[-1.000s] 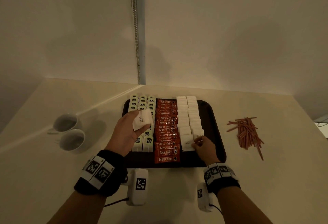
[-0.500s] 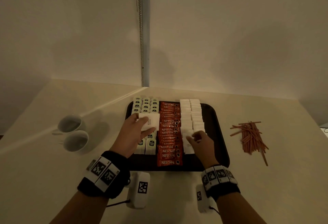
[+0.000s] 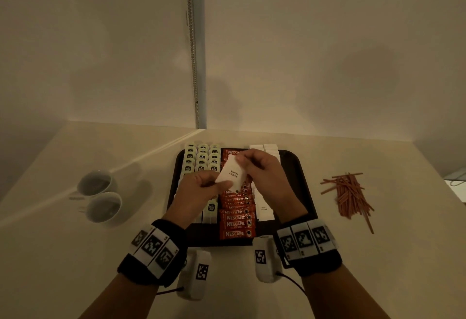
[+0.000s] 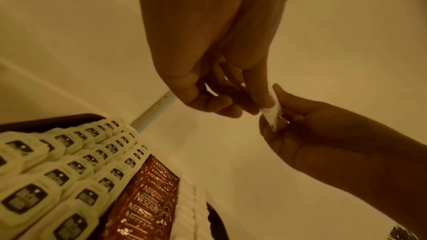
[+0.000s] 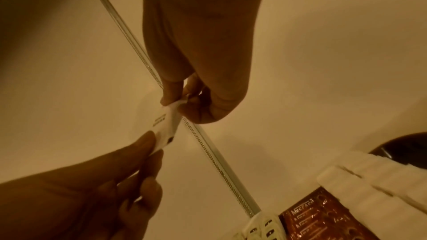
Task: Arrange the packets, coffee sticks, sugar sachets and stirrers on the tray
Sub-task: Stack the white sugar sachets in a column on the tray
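Pinching one sugar packet [image 3: 230, 175] w/ both hands, left hand [image 3: 199, 192] & right hand [image 3: 264, 172], above tray [image 3: 300, 180]. Cups [image 3: 100, 197] near tray's left edge, stirrers [image 3: 350, 192] right.

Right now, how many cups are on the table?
2. Both stand left of the tray: one cup farther back, the other cup just in front of it, nearer the person. Nothing seems to hide a third.
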The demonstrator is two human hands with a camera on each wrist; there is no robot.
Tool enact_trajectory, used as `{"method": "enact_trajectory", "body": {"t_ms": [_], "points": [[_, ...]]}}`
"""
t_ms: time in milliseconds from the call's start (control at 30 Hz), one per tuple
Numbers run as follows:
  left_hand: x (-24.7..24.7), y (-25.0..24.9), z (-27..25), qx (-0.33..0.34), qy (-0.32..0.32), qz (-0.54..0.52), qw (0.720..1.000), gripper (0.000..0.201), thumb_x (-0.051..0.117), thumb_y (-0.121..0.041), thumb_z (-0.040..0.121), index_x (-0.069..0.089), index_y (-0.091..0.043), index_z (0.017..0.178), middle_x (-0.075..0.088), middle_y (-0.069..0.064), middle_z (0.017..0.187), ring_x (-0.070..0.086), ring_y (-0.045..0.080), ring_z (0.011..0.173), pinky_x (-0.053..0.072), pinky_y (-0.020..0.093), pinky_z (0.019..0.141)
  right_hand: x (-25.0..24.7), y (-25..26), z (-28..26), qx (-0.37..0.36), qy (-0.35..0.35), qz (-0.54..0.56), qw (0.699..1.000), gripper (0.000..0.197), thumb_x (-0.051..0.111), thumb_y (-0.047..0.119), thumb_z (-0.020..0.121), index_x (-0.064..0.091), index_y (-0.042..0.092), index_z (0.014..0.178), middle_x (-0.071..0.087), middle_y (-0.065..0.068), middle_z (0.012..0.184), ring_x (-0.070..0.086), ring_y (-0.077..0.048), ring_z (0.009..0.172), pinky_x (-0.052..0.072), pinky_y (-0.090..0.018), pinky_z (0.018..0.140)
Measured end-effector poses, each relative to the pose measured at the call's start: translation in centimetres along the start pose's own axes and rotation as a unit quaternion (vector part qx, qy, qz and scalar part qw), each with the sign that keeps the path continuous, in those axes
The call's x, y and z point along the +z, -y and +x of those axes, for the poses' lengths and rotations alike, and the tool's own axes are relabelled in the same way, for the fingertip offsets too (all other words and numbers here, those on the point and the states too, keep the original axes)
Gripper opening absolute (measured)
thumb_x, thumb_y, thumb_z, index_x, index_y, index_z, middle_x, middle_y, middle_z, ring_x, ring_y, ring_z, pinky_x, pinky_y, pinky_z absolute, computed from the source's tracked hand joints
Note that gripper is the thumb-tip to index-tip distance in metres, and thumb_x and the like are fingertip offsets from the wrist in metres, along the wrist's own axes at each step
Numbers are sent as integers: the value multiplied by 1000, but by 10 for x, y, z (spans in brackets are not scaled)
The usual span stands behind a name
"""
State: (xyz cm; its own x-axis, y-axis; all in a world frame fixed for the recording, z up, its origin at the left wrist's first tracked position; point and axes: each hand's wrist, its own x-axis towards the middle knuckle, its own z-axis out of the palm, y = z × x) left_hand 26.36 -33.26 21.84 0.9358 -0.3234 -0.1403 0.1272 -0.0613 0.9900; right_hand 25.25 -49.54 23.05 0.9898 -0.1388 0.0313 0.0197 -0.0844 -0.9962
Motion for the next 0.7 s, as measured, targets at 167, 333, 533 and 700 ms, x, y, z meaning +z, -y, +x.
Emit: {"method": "enact_trajectory", "body": {"t_ms": [167, 333, 533, 700], "points": [[6, -1, -4, 37, -41, -28, 998, 10, 66, -1, 83, 70, -8, 88, 73, -9, 70, 66, -1, 64, 47, 9, 57, 5, -10, -13, 20, 6, 2, 1000, 20, 63, 20, 87, 61, 12, 106, 67, -5, 101, 66, -20, 94, 57, -33, 77], [-3, 12, -9, -28, -10, 54, 998, 19, 69, -14, 84, 66, -23, 101, 70, -6, 94, 66, 5, 82, 50, 15, 63, -14, -33, -21, 77, -6, -1, 997, 21, 60, 18, 89, 60, 10, 109, 65, -6, 107, 66, -21, 97, 58, -36, 78], [-62, 43, -43, -102, -12, 89, 991, 14, 56, -15, 93, 67, -20, 100, 72, 3, 95, 66, 22, 83, 49, 31, 70, -98, -92, -25, 178, -88, -153, 968, 28, 50, 9, 94, 55, 15, 121, 61, -4, 113, 60, -21, 102, 55, -34, 84], [-102, 74, -67, -183, -64, 78, 978, 17, 49, -2, 95, 65, -8, 96, 70, 15, 90, 61, 33, 78, 42, 33, 65, -129, -145, -32, 224, -101, -315, 917, 33, 59, 13, 90, 57, 10, 122, 62, -7, 116, 58, -23, 109, 45, -31, 94]]}}
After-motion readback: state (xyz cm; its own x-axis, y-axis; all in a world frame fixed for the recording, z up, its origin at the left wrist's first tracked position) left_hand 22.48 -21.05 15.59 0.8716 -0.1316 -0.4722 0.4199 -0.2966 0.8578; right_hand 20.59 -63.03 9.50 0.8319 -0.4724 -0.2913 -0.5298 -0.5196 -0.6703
